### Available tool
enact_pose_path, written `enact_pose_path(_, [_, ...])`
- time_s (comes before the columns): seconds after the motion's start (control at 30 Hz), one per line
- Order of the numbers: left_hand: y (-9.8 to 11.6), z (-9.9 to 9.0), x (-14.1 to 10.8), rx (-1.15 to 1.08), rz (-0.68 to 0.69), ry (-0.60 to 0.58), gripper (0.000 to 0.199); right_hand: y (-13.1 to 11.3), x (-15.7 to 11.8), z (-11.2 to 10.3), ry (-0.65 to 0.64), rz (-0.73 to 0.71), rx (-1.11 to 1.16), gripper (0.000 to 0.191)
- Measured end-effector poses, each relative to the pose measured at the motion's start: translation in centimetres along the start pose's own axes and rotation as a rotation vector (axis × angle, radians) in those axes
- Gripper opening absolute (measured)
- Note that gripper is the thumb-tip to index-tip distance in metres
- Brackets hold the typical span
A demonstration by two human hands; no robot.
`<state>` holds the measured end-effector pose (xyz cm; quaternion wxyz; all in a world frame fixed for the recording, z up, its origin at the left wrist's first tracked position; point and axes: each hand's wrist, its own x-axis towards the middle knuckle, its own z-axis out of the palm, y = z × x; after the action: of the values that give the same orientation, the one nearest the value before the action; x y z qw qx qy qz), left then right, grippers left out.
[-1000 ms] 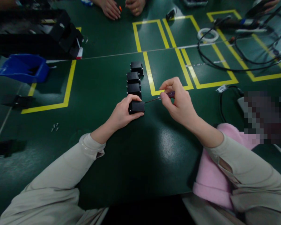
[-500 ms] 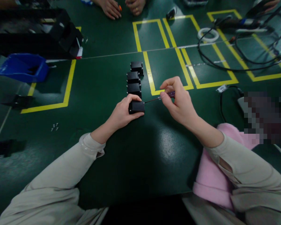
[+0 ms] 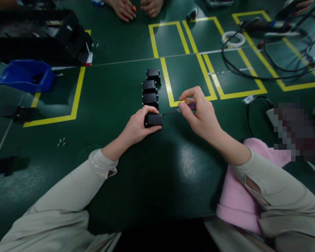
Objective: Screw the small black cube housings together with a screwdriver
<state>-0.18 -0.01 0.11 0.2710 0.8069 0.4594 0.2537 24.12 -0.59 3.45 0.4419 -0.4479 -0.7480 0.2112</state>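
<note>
My left hand (image 3: 138, 126) grips a small black box (image 3: 154, 119) on the green table, thumb along its near side and fingers over its far side. A screwdriver (image 3: 191, 106) is held in my right hand (image 3: 201, 113), its thin shaft pointing left. The shaft's tip meets a small screw at the box's right end. Just beyond stand three more black boxes in a row, the nearest (image 3: 150, 99) close to my left fingers, then a middle one (image 3: 149, 86) and a far one (image 3: 153, 75).
Loose screws (image 3: 61, 142) lie at left, with a blue bin (image 3: 26, 75) and a large black case (image 3: 42, 38) beyond. Another person's hands (image 3: 124, 9) rest at the far edge. Cables (image 3: 241, 71) and a white ring (image 3: 233, 39) are at right; pink cloth (image 3: 238, 199) lies under my right forearm.
The fingers of my right hand have shifted very slightly on the screwdriver. My left hand and the boxes have stayed put.
</note>
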Motion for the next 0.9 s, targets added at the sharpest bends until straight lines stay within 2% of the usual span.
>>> enact_pose_path(0.27, [0.06, -0.03, -0.01, 0.003, -0.009, -0.003, 0.044, 0.41, -0.1, 0.16, 0.02, -0.05, -0.029, 0.014])
enact_pose_path(0.9, [-0.06, 0.05, -0.04, -0.003, 0.02, 0.008, 0.043, 0.42, 0.03, 0.19, 0.029, -0.07, -0.027, 0.008])
